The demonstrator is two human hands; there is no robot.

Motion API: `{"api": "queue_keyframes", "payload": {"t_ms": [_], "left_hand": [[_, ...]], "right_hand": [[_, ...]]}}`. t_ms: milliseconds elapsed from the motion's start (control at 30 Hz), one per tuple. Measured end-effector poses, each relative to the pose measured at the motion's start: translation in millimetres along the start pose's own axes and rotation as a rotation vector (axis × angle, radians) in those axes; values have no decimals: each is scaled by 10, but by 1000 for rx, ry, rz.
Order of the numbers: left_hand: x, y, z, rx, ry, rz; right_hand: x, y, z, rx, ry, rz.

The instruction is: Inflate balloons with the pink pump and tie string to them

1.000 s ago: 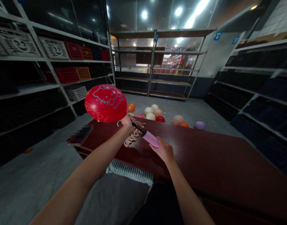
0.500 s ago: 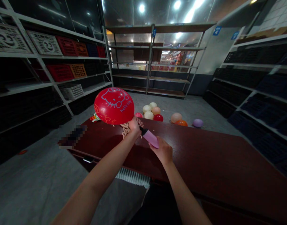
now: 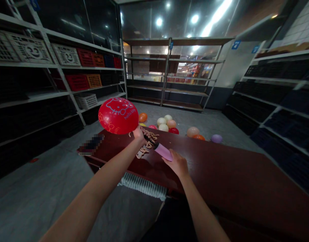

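A round red balloon (image 3: pixel 118 116) with a cartoon cat print and "hello kitty" lettering hangs above the table's far left part. At its neck my left hand (image 3: pixel 138 133) is closed, where the balloon meets the front end of a hand pump. The pump (image 3: pixel 164 152) has a pink barrel with a black collar, and a dark section shows between the collar and my left hand. Wrapped round the barrel's near end is my right hand (image 3: pixel 178 163). Beneath my left hand, several beige uninflated balloons (image 3: pixel 143 153) lie in a loose pile, partly hidden.
The dark red table (image 3: pixel 210 168) spreads to the right. A blurred-out dark item (image 3: pixel 92 144) lies at its left end. Several inflated balloons (image 3: pixel 163 127) rest on the floor beyond. Shelves with crates (image 3: pixel 67 54) stand left, and a rack (image 3: pixel 166 80) stands at the back.
My left hand and the red balloon have shifted left, away from my right hand. More of the pump's dark section shows between the hands. The view has tilted up and turned slightly left.
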State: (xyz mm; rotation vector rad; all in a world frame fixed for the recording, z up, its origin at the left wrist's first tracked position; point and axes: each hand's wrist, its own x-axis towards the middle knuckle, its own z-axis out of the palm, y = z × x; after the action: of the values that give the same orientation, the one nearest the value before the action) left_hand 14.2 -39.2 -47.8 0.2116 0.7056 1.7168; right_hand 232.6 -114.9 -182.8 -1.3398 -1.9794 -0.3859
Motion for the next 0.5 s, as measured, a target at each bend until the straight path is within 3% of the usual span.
{"api": "queue_keyframes", "payload": {"t_ms": [200,367,500], "left_hand": [[22,199,-66,4,52,61],[35,112,-93,5,92,63],[24,-27,-68,11,38,66]], "right_hand": [[33,-39,-59,-16,-48,5],[42,-48,-103,-32,-78,40],[41,-23,-93,-50,-76,53]]}}
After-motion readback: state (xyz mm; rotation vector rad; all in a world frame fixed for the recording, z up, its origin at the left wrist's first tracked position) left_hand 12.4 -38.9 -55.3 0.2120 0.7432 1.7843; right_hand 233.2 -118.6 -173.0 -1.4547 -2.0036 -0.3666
